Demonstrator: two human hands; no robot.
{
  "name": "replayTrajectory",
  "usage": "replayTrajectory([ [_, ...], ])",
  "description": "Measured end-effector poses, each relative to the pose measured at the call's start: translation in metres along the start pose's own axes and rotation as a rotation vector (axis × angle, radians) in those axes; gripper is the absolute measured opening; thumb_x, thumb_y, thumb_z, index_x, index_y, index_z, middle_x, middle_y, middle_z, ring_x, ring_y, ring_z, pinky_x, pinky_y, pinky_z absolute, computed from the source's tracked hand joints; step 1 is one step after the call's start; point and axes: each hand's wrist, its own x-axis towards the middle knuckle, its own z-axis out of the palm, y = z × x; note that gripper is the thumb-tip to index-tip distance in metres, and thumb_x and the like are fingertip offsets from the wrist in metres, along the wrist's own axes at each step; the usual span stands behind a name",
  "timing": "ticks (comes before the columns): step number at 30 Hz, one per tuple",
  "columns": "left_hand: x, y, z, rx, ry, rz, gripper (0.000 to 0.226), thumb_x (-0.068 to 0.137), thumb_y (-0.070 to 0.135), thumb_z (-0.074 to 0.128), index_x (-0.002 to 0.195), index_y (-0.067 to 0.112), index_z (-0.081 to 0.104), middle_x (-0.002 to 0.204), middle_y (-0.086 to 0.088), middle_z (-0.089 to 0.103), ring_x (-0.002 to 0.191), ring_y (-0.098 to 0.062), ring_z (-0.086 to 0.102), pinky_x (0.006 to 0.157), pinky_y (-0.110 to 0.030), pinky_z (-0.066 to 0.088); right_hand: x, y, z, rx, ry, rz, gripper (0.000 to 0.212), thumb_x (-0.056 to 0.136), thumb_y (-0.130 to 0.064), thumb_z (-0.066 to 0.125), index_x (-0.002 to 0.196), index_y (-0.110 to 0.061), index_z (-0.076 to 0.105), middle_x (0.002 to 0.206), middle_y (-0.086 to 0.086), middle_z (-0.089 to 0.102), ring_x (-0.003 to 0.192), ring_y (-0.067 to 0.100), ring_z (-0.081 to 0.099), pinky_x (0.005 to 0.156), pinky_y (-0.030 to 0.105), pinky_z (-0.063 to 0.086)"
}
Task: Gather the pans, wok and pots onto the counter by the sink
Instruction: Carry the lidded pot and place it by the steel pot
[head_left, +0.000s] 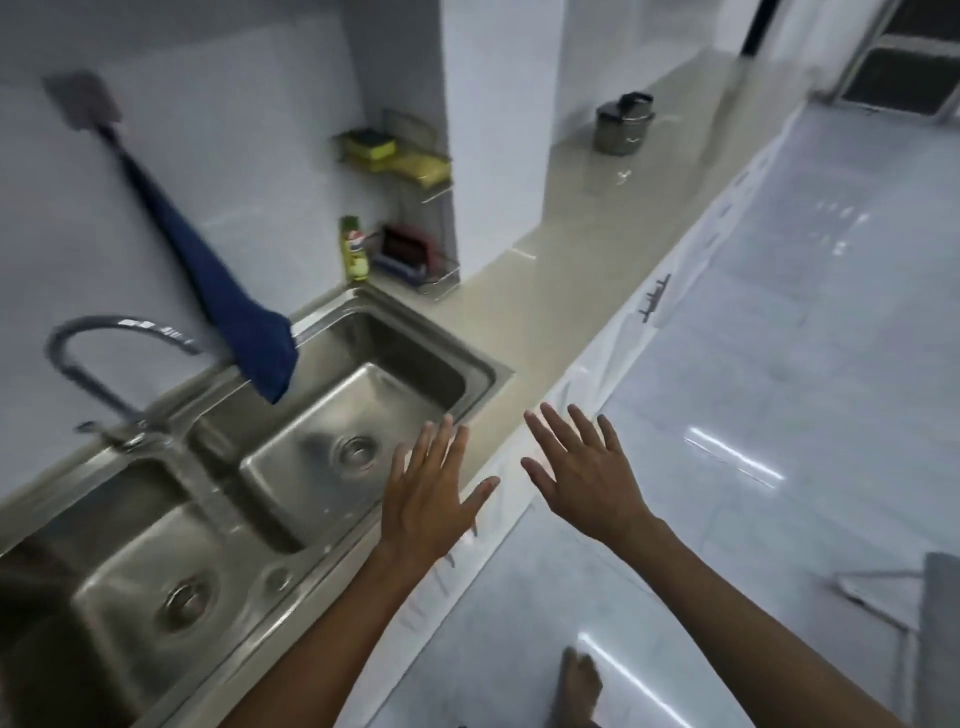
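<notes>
A steel pot (622, 124) with a dark lid handle stands far down the beige counter (566, 270), beyond a white tiled pillar. A steel double sink (291, 457) fills the near left of the counter. My left hand (431, 499) hovers with fingers spread over the front right corner of the sink. My right hand (587, 473) is spread flat beside it, past the counter's front edge. Both hands hold nothing. No pan or wok is in view.
A curved tap (98, 358) rises behind the sink, with a blue cloth (228, 306) hanging from a wall hook. A wire rack (410, 208) with sponges and a soap bottle (354, 249) stands by the pillar (493, 135). Glossy white floor (779, 364) lies to the right.
</notes>
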Motion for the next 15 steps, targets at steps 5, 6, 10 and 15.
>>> replayTrajectory([
  [5,0.105,0.105,0.030,0.029,-0.079,0.089,0.086,0.092,0.077,0.017,0.159,0.024,0.023,0.168,-0.003,0.017,0.155,-0.024,0.014,0.124,-0.050,0.012,0.022,0.127,-0.012,-0.004,-0.026,0.098,0.061,0.103,-0.057,0.026,0.154,-0.025,0.036,0.158,0.002,0.042,0.143,0.035,0.040,0.113,0.059,0.034],
  [6,0.127,0.126,0.034,0.029,-0.083,0.105,0.086,0.092,0.078,0.016,0.160,0.024,0.021,0.168,-0.003,0.015,0.155,-0.023,0.013,0.125,-0.049,0.012,0.028,0.154,-0.016,-0.017,-0.035,0.122,0.061,0.103,-0.057,0.025,0.154,-0.025,0.035,0.158,0.002,0.041,0.144,0.035,0.038,0.114,0.059,0.032],
  [10,0.202,0.191,0.048,-0.008,-0.099,0.151,0.088,0.090,0.080,0.014,0.160,0.027,0.019,0.168,-0.002,0.012,0.155,-0.024,0.012,0.125,-0.050,0.012,0.056,0.240,-0.028,-0.038,-0.082,0.201,0.065,0.101,-0.061,0.019,0.157,-0.028,0.027,0.163,0.002,0.031,0.149,0.034,0.029,0.119,0.058,0.026],
  [15,0.295,0.248,0.065,0.001,-0.096,0.227,0.086,0.091,0.078,0.015,0.160,0.027,0.019,0.169,0.000,0.009,0.155,-0.023,0.011,0.124,-0.048,0.009,0.103,0.324,-0.033,-0.007,-0.077,0.286,0.072,0.098,-0.064,0.010,0.156,-0.027,0.031,0.161,0.004,0.035,0.148,0.035,0.032,0.119,0.058,0.027],
])
